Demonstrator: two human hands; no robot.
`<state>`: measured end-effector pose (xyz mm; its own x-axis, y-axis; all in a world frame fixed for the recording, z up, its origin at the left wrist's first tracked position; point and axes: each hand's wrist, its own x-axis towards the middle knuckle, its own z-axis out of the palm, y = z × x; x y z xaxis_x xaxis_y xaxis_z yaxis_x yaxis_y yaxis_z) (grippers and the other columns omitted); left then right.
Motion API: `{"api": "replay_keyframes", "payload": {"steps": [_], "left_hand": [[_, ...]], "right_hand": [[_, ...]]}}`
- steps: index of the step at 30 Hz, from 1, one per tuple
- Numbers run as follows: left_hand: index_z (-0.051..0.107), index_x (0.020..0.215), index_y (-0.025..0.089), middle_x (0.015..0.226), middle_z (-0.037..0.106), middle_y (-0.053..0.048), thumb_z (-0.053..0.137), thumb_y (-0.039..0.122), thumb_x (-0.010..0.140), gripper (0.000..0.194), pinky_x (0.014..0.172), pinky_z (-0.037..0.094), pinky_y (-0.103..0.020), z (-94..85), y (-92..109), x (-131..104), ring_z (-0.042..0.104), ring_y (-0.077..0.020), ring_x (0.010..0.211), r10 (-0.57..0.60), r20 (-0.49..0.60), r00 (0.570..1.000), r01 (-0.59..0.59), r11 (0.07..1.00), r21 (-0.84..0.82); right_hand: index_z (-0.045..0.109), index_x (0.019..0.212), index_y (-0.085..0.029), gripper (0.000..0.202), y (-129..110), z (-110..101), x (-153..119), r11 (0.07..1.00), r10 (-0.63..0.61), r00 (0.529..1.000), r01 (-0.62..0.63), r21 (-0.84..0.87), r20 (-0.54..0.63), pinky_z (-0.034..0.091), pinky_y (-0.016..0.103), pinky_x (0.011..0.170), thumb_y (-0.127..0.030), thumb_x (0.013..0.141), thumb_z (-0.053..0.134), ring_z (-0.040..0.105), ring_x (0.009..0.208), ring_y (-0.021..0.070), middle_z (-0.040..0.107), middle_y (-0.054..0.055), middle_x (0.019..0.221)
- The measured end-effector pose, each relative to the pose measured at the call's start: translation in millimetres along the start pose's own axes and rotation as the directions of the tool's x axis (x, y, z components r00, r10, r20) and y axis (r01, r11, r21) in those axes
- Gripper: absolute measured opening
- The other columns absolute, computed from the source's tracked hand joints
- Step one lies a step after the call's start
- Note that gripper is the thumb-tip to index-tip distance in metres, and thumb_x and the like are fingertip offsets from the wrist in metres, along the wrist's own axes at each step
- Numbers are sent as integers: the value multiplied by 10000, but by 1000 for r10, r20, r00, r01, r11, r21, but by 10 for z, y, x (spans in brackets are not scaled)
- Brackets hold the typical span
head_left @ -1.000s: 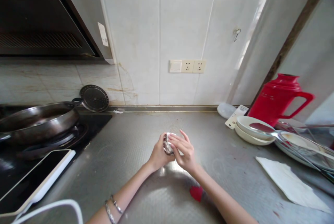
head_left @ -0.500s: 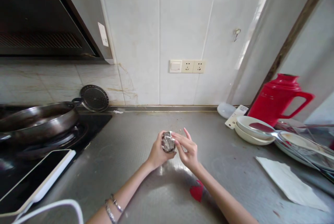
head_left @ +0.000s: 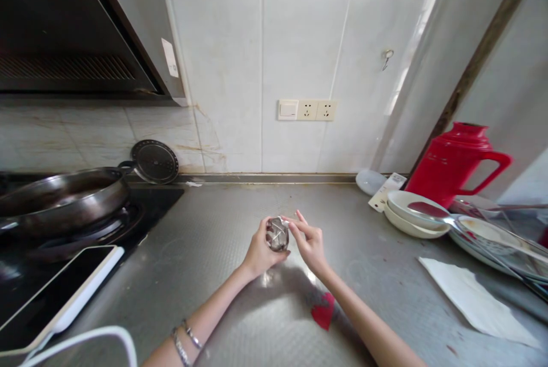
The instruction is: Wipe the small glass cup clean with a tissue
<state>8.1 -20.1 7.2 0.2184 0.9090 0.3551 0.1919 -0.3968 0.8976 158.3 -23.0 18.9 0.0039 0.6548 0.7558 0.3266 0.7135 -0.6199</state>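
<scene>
My left hand (head_left: 260,251) is wrapped round a small round container (head_left: 277,236), its end facing me. That end looks dark and silvery, with crinkled, shiny foil-like patches; what is inside I cannot make out. At its upper right edge, my right hand (head_left: 309,241) pinches a small whitish, shiny flap (head_left: 283,221) between thumb and forefinger, the other fingers partly raised. Both hands are above the steel counter (head_left: 205,275). Nearer to me, beside my right forearm, lies a torn red scrap (head_left: 323,312).
On the left, a metal pan (head_left: 81,198) stands on the black stove, with a white-edged phone (head_left: 64,293) and white cable in front. To the right are a red thermos jug (head_left: 456,161), stacked white bowls (head_left: 422,229), plates with utensils and a white paper napkin (head_left: 475,298).
My right fingers have shifted slightly up and right at the container's edge. Its face has turned a little, showing more of the dark, shiny pattern. My left hand keeps its hold.
</scene>
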Motion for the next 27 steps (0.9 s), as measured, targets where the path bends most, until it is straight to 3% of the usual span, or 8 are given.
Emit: {"api": "replay_keyframes", "payload": {"steps": [4,7,12,16,21,27], "left_hand": [[412,1136,186,1043,649,-73,795,257,570,686,701,516,-277,-32,-19,61,652,-191,854,-103,-18,995,98,982,-160],[421,1137,179,1023,655,-79,783,304,598,662,609,509,-251,-55,-44,87,655,-186,805,-150,-11,989,146,974,-175],[431,1142,179,990,671,-61,798,209,559,690,736,507,-269,-28,-60,58,658,-183,849,-84,9,996,84,990,-117],[415,1163,179,948,676,-47,801,192,544,729,706,508,-274,0,-21,20,660,-181,800,-96,47,994,99,993,-64],[434,1140,190,951,683,-43,773,216,579,656,700,518,-290,-14,24,26,662,-187,802,-132,27,991,133,990,-42],[429,1092,188,972,664,-51,778,219,566,631,723,495,-301,-16,-4,23,645,-200,837,-44,-13,999,44,998,45]], "right_hand": [[669,1132,-282,309,-1,36,-75,974,-214,975,218,-60,65,369,558,1080,-148,894,526,669,1041,240,709,46,1106],[619,1203,-294,389,8,54,-104,943,-305,944,317,-96,125,368,541,1084,-98,879,527,643,1091,227,692,54,1145],[615,1208,-296,362,49,50,-63,964,-228,970,237,-119,86,366,557,1081,-130,902,516,654,1071,227,695,62,1136],[661,1136,-291,300,73,58,-41,984,-142,989,146,-106,48,379,568,1068,-158,918,504,694,982,223,728,55,1052],[611,1212,-277,357,47,95,-110,952,-263,961,272,-141,82,375,540,1077,-130,904,507,634,1107,227,689,77,1150],[590,1234,-245,390,-20,67,-112,888,-381,888,429,-165,259,369,512,1084,-96,891,479,574,1188,226,652,100,1213]]}}
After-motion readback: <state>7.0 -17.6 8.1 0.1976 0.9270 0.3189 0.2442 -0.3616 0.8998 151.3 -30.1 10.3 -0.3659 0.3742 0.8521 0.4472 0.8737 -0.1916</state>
